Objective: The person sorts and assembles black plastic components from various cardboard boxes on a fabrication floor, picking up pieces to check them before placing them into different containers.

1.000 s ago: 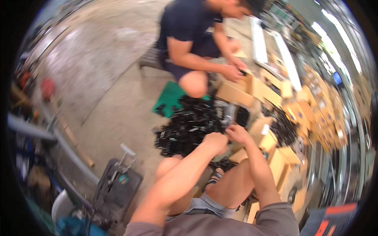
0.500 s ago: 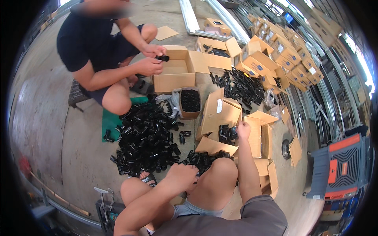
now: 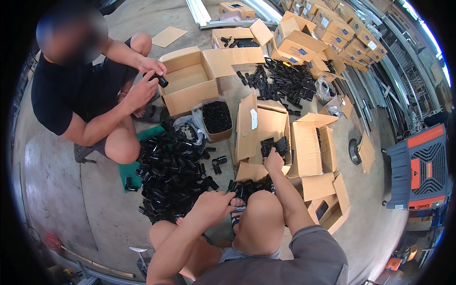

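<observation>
My right hand (image 3: 274, 162) reaches into an open cardboard box (image 3: 246, 126), its fingers closed at a cluster of black plastic parts (image 3: 280, 145) in the near end. Exactly which piece it grips is hard to make out. Between my knees my left hand (image 3: 213, 207) is held with curled fingers beside a small heap of black tubular parts (image 3: 248, 188); whatever those fingers hold is hidden. Left of it spreads a large pile of glossy black tubular parts (image 3: 166, 175), partly on a green mat (image 3: 127, 175).
A co-worker (image 3: 85, 90) sits at the left, holding a black tubular part (image 3: 162, 81) beside an open carton (image 3: 186, 95). A box of small black pieces (image 3: 219, 135) stands mid-floor. Further open cartons (image 3: 304, 152), a second black heap (image 3: 285, 83) and a grey-orange case (image 3: 420, 166) lie rightward.
My right hand has moved from the box's right edge onto the black parts inside. My left hand has shifted slightly away from the small heap. The co-worker turns the black part in their hands.
</observation>
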`<action>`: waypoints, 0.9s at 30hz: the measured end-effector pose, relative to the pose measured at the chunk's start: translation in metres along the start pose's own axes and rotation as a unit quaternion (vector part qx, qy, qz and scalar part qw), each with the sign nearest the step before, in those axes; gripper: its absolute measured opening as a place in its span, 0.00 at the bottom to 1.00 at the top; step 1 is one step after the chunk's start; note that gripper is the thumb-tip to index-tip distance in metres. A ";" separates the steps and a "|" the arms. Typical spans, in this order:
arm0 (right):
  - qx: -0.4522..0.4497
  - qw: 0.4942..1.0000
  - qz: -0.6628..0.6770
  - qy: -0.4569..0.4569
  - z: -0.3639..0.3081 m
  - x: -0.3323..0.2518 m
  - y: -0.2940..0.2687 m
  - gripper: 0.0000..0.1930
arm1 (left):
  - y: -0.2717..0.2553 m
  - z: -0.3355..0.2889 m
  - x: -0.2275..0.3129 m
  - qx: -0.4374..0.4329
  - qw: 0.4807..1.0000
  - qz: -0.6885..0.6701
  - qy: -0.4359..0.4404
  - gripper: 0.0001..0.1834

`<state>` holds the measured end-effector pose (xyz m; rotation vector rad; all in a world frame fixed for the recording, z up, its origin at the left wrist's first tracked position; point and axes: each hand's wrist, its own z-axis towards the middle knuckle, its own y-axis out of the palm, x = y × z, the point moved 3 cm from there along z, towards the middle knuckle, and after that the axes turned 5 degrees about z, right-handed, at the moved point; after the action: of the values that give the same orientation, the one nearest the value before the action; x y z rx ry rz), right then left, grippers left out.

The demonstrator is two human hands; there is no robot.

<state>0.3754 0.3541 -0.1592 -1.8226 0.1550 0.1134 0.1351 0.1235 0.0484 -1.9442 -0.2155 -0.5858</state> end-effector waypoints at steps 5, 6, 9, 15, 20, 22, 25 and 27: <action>0.070 0.994 0.059 -0.054 -0.006 0.009 0.006 0.14 | 0.000 -0.004 -0.002 0.007 1.000 -0.003 -0.002 0.27; 0.094 0.990 0.089 -0.057 -0.007 0.012 0.004 0.13 | -0.002 -0.004 -0.001 0.011 1.000 -0.005 -0.001 0.27; 0.154 0.973 0.152 -0.085 -0.011 0.018 -0.003 0.10 | -0.007 -0.013 0.004 0.025 1.000 -0.009 0.003 0.27; 0.155 0.970 0.055 -0.182 -0.018 0.014 -0.001 0.11 | -0.009 -0.021 0.008 0.026 0.999 -0.018 0.015 0.29; 0.075 0.979 -0.062 -0.179 -0.017 -0.008 -0.004 0.19 | -0.009 -0.032 0.002 0.035 0.999 -0.006 -0.001 0.29; 0.105 0.982 -0.035 -0.153 -0.013 -0.014 -0.008 0.23 | -0.012 -0.036 0.004 0.040 0.999 -0.012 0.002 0.29; 0.045 0.996 0.025 -0.066 0.000 -0.019 -0.008 0.28 | -0.018 -0.038 0.003 0.020 0.999 -0.038 0.001 0.30; -0.008 0.999 0.049 0.000 0.010 -0.017 -0.004 0.28 | -0.014 -0.036 0.000 0.025 0.999 -0.034 0.009 0.30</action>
<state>0.3596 0.3653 -0.1556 -1.8305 0.2432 0.1839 0.1180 0.0976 0.0718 -1.8883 -0.2834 -0.6365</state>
